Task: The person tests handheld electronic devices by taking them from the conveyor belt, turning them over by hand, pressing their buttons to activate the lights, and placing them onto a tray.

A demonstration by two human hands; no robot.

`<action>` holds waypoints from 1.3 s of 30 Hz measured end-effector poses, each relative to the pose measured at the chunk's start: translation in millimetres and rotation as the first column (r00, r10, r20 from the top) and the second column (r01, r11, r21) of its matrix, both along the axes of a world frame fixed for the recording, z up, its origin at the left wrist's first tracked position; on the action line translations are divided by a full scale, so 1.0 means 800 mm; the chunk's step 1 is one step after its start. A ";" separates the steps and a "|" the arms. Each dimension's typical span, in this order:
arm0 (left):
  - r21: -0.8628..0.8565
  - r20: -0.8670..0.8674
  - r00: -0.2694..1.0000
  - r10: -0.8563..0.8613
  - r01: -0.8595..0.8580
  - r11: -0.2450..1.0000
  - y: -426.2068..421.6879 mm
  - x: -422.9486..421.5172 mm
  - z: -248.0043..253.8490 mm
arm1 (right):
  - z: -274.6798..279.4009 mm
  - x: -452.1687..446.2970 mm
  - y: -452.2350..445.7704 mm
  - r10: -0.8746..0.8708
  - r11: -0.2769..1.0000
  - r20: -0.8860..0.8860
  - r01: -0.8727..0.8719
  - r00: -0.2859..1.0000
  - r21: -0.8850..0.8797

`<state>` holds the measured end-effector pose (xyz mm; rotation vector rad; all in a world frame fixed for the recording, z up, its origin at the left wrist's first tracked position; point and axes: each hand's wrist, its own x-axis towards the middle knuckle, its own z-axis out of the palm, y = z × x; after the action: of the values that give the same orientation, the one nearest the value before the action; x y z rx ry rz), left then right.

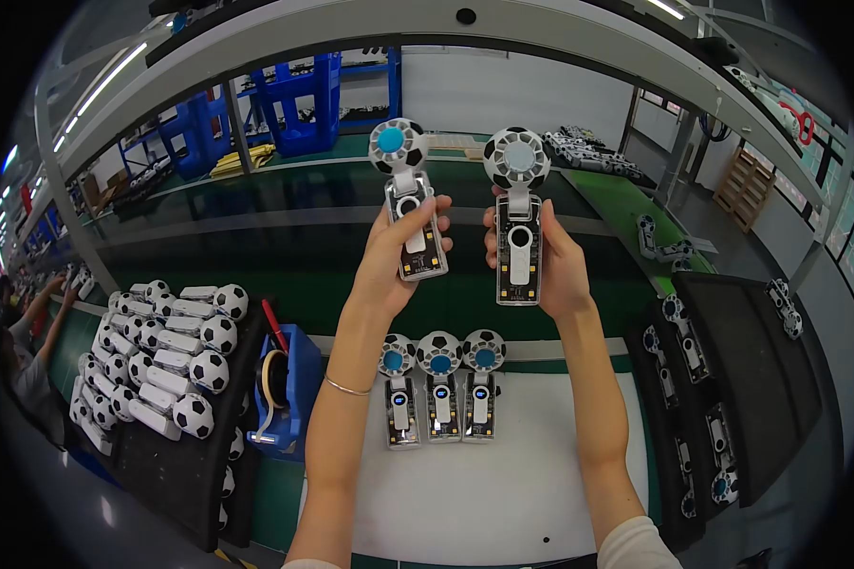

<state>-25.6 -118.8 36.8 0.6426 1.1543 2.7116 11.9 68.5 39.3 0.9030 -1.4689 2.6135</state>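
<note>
My left hand (385, 254) is closed around the clear handle of a handheld fan (425, 258) with a football-patterned head and a blue disc in its middle. My right hand (562, 254) grips a second fan (519, 256) of the same kind, whose disc looks pale grey. Both are held upright side by side, apart from each other, above the bench. Below them, three more fans (441, 408) lie in a row on a white mat (503, 503), heads pointing away from me, each with a blue disc and a small lit blue display.
At left, a black tray (161, 484) carries many football-headed fans beside a blue tape dispenser (299, 389) with a red-handled tool. Black trays (759, 379) with more fans stand at right. A dark green conveyor (275, 256) runs behind. Another person's arms (43, 313) show at far left.
</note>
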 end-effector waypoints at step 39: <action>-0.151 -0.526 0.835 0.160 -0.277 0.949 0.014 0.045 0.006 | 0.000 0.015 -0.022 -0.288 0.955 -0.183 0.296 0.940 0.016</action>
<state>10.6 -107.2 42.0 1.3205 1.7183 2.5977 24.3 51.0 38.9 0.8248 -1.4884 2.2367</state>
